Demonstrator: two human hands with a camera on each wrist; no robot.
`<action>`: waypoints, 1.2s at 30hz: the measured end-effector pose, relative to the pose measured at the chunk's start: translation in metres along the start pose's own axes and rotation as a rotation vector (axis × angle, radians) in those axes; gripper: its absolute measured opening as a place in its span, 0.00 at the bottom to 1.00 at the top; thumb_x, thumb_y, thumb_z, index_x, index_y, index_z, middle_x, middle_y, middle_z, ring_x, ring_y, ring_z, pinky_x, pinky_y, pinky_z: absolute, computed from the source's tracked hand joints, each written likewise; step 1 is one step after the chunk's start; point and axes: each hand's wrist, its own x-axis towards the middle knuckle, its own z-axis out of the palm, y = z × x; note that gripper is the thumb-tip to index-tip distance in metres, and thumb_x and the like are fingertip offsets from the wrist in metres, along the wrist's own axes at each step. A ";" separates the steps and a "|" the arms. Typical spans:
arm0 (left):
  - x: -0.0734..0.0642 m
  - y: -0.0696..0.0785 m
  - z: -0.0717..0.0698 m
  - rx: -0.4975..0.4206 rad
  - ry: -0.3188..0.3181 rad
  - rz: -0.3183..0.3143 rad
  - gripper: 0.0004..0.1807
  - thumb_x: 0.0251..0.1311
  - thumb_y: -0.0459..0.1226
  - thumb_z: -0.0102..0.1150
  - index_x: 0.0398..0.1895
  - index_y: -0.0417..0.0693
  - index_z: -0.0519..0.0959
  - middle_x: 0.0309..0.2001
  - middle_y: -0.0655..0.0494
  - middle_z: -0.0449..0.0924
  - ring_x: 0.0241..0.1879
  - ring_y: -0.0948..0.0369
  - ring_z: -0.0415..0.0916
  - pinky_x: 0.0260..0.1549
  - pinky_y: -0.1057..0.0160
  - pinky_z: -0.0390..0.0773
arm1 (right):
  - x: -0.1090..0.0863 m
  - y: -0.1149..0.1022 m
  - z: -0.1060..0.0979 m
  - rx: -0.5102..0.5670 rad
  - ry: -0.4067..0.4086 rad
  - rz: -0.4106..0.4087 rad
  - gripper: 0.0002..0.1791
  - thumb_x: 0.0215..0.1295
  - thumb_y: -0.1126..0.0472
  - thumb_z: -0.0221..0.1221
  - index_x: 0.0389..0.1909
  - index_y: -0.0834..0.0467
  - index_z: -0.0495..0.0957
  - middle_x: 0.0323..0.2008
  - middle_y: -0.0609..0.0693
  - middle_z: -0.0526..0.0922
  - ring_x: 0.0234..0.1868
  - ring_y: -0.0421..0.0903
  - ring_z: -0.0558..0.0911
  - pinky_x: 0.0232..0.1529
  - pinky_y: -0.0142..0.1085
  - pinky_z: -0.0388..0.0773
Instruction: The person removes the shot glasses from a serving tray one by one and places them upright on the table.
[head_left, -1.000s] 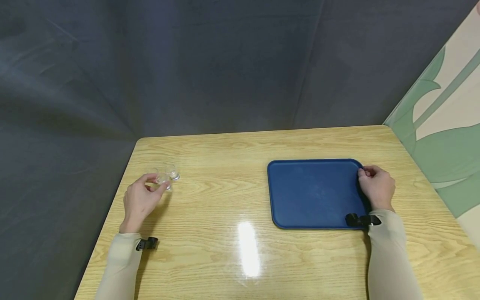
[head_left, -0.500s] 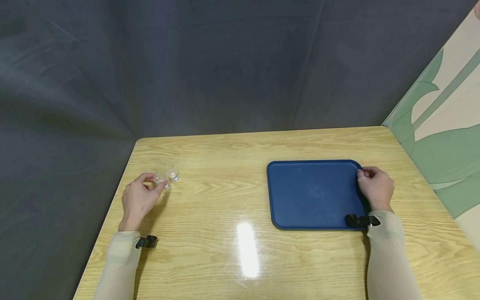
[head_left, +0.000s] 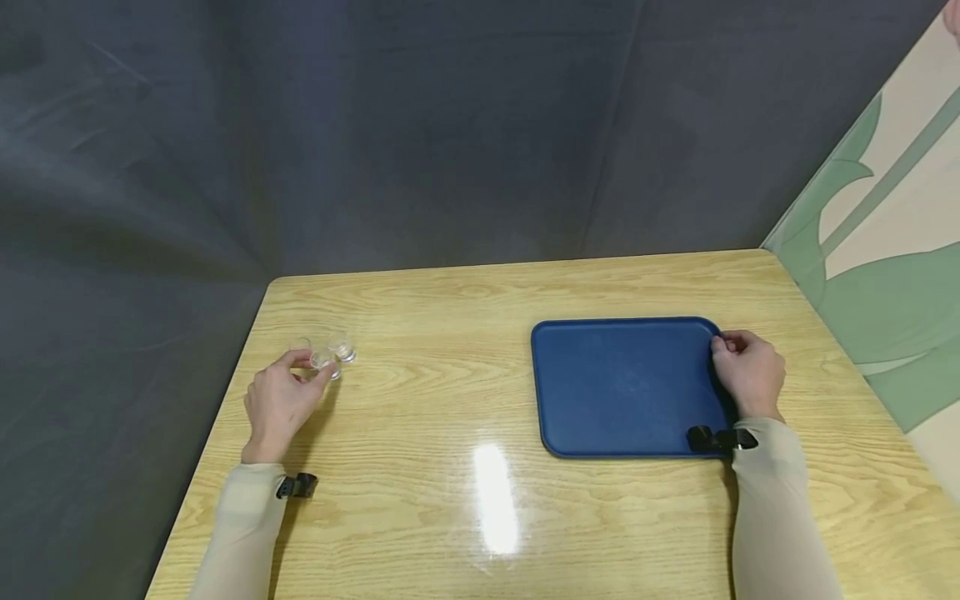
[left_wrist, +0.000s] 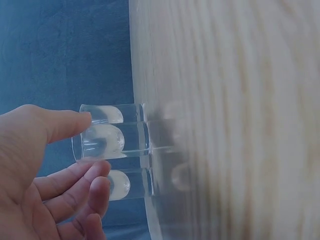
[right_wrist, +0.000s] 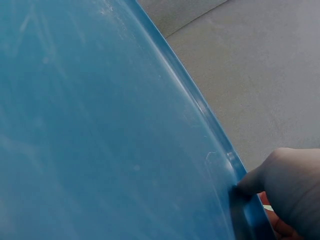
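Observation:
My left hand (head_left: 282,406) pinches a small clear shot glass (head_left: 327,364) near its rim, between thumb and fingertips. That shot glass (left_wrist: 107,141) stands upright on the table in the left wrist view, thumb on one side and fingers on the other. Close by are two more clear glasses, one at the back right (head_left: 342,345) and a fainter one behind the fingers (head_left: 300,342). On the right, my right hand (head_left: 750,373) grips the right edge of a blue rectangular tray (head_left: 626,387). Its thumb lies over the tray's rim (right_wrist: 200,102) in the right wrist view; the other fingers are mostly hidden.
The pale wood table (head_left: 435,400) spreads between the glasses and the tray. A dark cloth (head_left: 465,133) hangs behind it and along its left side. At the right is a panel with a green leaf pattern (head_left: 900,308).

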 end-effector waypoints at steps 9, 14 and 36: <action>-0.002 -0.001 -0.001 0.004 -0.015 -0.014 0.32 0.67 0.57 0.68 0.63 0.45 0.85 0.49 0.46 0.92 0.32 0.49 0.88 0.24 0.60 0.71 | 0.000 -0.002 0.001 0.001 -0.006 0.005 0.24 0.78 0.51 0.53 0.56 0.66 0.84 0.44 0.63 0.85 0.48 0.63 0.80 0.43 0.44 0.66; -0.005 -0.001 -0.002 0.033 -0.095 -0.023 0.31 0.69 0.59 0.66 0.60 0.44 0.86 0.50 0.45 0.92 0.34 0.45 0.88 0.24 0.57 0.72 | 0.000 -0.003 0.002 0.002 -0.008 -0.001 0.24 0.78 0.51 0.53 0.56 0.67 0.84 0.45 0.64 0.85 0.49 0.63 0.80 0.44 0.44 0.66; -0.046 0.029 -0.012 0.086 -0.244 0.119 0.10 0.74 0.40 0.63 0.44 0.49 0.92 0.23 0.55 0.87 0.13 0.61 0.62 0.14 0.62 0.61 | -0.002 -0.009 -0.027 -0.106 -0.329 -0.046 0.44 0.82 0.42 0.47 0.76 0.79 0.56 0.65 0.85 0.68 0.62 0.80 0.72 0.60 0.69 0.71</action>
